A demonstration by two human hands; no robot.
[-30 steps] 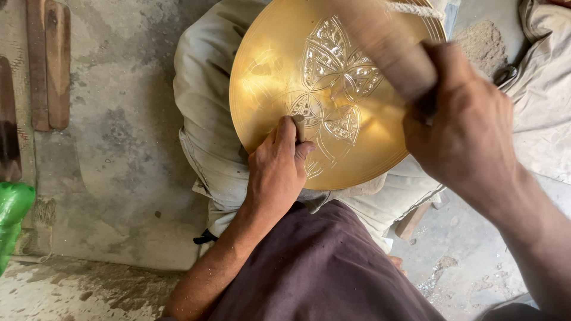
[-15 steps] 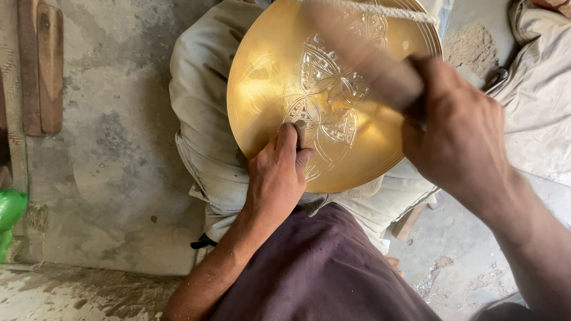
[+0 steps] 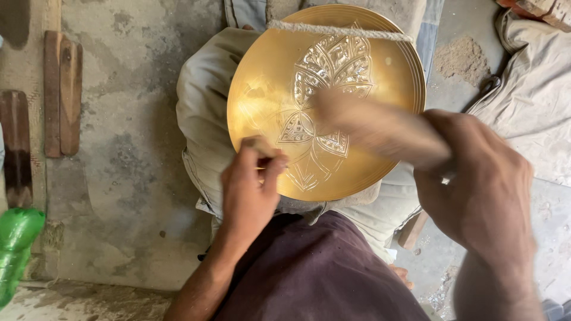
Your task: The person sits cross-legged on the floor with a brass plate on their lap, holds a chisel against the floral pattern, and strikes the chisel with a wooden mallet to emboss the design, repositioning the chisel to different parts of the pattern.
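In the head view, a round brass plate (image 3: 267, 101) rests tilted on the person's lap, propped against the knees in pale trousers (image 3: 202, 119), with a twisted cord (image 3: 339, 30) stretched across its upper edge. A leaf-and-petal pattern is engraved around the plate's centre, brighter than the smooth metal about it. The left hand (image 3: 250, 190) is closed, fingertips pinched on a small chisel-like tool (image 3: 257, 143) whose tip meets the plate's lower left part, just beside the engraving. The right hand (image 3: 482, 190) is wrapped tight round the handle of a wooden mallet (image 3: 380, 128), which shows blurred above the plate's middle, right of the small tool. A dark maroon garment (image 3: 321, 273) covers the person's body below the plate. On the concrete floor to the left lie wooden strips (image 3: 62, 89), and a green plastic bottle (image 3: 15, 249) sits at the lower left edge. A pile of sand (image 3: 461, 56) lies at upper right
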